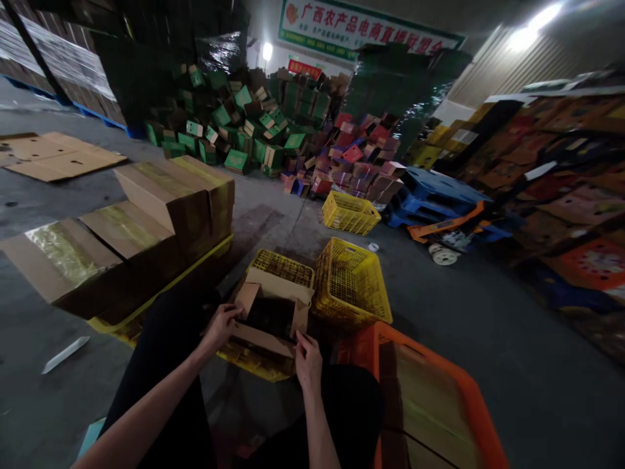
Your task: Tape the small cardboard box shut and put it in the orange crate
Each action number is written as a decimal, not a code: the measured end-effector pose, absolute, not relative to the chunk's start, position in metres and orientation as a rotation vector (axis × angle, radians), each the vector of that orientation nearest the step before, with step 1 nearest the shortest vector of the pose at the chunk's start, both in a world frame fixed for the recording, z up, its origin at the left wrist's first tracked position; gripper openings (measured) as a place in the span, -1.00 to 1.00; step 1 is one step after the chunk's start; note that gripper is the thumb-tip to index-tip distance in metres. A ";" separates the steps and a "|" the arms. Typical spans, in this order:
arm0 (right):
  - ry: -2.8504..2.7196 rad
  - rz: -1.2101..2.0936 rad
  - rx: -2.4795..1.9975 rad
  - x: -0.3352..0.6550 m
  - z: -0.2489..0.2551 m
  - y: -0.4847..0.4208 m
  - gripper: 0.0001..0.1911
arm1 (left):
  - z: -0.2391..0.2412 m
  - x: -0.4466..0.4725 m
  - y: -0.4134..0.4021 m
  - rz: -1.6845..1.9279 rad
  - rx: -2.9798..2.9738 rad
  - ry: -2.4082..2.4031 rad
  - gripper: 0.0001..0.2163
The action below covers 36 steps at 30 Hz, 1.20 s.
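Note:
An open cardboard box (266,341) with its flaps raised rests on an upturned yellow plastic crate (273,262) between my knees. Its inside is too dark to make out. My left hand (222,329) has its thumb and fingers closed on the box's left flap near the front corner. At the right front corner, my right hand (308,361) pinches the right flap, its fingers partly hidden.
Taped cartons (141,221) fill a yellow crate on the left. An orange crate (439,352) with taped cartons stands at my right. Beyond are yellow crates (375,280), heaped green boxes (237,161), blue pallets (439,185) and an orange pallet jack (446,229).

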State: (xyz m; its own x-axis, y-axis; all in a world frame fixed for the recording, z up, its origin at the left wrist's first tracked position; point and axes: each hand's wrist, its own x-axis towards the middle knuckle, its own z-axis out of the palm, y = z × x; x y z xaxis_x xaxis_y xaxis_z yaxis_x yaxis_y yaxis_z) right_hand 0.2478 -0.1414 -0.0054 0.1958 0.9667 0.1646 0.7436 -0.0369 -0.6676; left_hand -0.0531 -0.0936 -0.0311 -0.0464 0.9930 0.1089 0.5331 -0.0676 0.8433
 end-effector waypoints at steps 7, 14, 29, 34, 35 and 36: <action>-1.672 0.358 -1.869 0.240 -0.001 -0.144 -0.59 | -0.029 -0.051 -0.095 0.998 1.718 1.585 -0.53; -1.752 0.324 -1.895 0.241 -0.001 -0.146 -0.58 | -0.033 -0.051 -0.096 0.969 1.776 1.602 -0.53; -1.940 0.130 -1.896 0.239 -0.004 -0.149 -0.60 | -0.041 -0.049 -0.098 0.937 1.854 1.647 -0.56; -1.945 0.126 -1.928 0.237 -0.003 -0.150 -0.59 | -0.041 -0.048 -0.100 0.923 1.856 1.679 -0.56; -1.946 0.130 -1.935 0.237 -0.003 -0.151 -0.59 | -0.041 -0.048 -0.100 0.924 1.858 1.681 -0.56; -1.946 0.132 -1.944 0.237 -0.003 -0.151 -0.59 | -0.040 -0.047 -0.101 0.927 1.862 1.680 -0.57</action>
